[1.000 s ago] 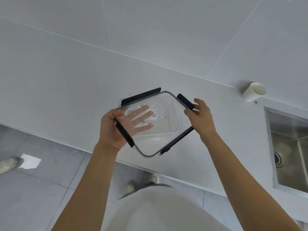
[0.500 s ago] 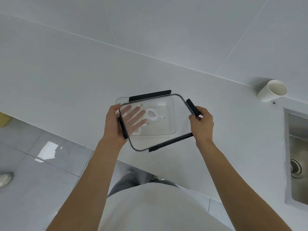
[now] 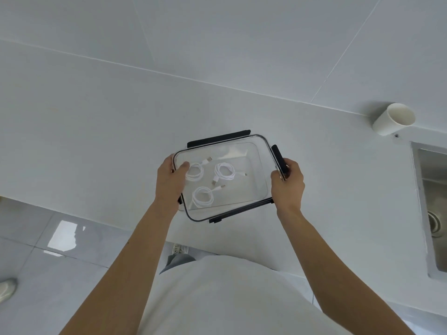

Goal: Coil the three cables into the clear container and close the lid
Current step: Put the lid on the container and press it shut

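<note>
A clear lid (image 3: 251,165) with black latch flaps along its edges lies level over the clear container (image 3: 262,189) on the white counter. Whether it touches the rim I cannot tell. Through it I see three coiled white cables: one at the left (image 3: 194,171), one in the middle (image 3: 225,171), one nearer me (image 3: 203,197). My left hand (image 3: 169,182) grips the lid's left edge, thumb on top. My right hand (image 3: 287,182) grips the lid's right edge by the black side latch (image 3: 277,153).
A white paper cup (image 3: 393,119) stands at the back right against the tiled wall. A steel sink (image 3: 433,201) is sunk into the counter at the far right. The counter's front edge runs just below the container, with grey floor tiles beyond it.
The lid has turned from a tilted, skewed pose to lie square over the container. My left fingers have come out from under it and now hold its edge. All three cables now show.
</note>
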